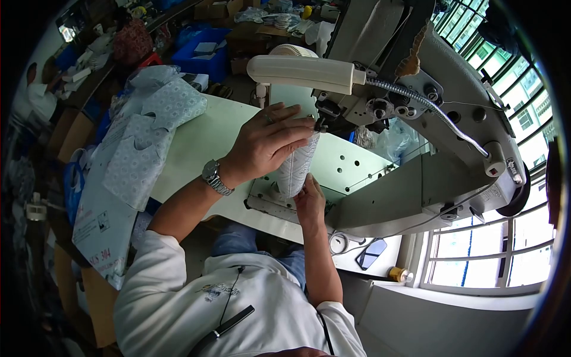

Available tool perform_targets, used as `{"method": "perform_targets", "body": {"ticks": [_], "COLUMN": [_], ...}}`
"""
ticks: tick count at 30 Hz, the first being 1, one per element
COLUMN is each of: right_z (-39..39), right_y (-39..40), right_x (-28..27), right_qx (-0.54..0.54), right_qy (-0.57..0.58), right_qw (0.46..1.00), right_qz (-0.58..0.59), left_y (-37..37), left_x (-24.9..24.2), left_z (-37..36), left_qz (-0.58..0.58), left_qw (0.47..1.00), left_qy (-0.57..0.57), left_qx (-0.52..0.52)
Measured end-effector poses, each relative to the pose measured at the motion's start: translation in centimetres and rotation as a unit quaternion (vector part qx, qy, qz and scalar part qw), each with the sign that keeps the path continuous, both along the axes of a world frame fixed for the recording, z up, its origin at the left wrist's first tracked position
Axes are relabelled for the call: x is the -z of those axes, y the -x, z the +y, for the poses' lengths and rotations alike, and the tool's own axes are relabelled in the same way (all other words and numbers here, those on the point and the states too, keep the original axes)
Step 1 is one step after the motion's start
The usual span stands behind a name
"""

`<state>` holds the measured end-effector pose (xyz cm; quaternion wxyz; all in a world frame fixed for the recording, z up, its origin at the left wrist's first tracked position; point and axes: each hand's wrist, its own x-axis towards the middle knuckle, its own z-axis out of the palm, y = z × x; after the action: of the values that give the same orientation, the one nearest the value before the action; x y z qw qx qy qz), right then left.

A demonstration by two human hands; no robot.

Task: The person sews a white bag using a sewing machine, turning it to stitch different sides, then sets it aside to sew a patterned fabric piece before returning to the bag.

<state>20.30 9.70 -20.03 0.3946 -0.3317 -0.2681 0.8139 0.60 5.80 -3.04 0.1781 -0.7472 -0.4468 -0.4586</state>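
A white patterned piece (295,170), curved like a shoe upper, hangs at the post of a sewing machine (416,89), below its needle area. My left hand (267,140), with a ring and a metal watch, lies over the upper part of the piece. Its fingers reach close to the presser foot (322,124), and the thumb rests against the piece. Lower down, my right hand (310,202) grips the bottom end of the piece from the right side. The fingertips behind the piece are hidden.
A white lamp (300,72) on a flexible metal neck extends above my left hand. Patterned sheets (140,149) lie left on the pale table (223,128). A phone (372,254) and a thread spool (399,274) are at the lower right. A blue crate (202,55) stands behind.
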Motion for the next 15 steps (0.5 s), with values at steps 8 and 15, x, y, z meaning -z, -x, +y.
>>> {"method": "perform_targets", "body": {"ticks": [8,15], "right_z": [0.2,0.1], "right_y": [0.2,1.5], "right_x": [-0.2,-2.7], "right_qx": [-0.009,0.030], "right_qy": [-0.054,-0.135], "right_qw": [0.997,0.990], "right_qz": [0.049,-0.025], "left_y": [-4.0,-6.5], "left_x": [0.1,-0.4], "left_z": [-2.5,-3.9], "left_qz": [0.090,0.142], "left_qw": [0.980,0.959], "left_qy": [-0.013,0.006], "left_qx": [-0.178,-0.244]}}
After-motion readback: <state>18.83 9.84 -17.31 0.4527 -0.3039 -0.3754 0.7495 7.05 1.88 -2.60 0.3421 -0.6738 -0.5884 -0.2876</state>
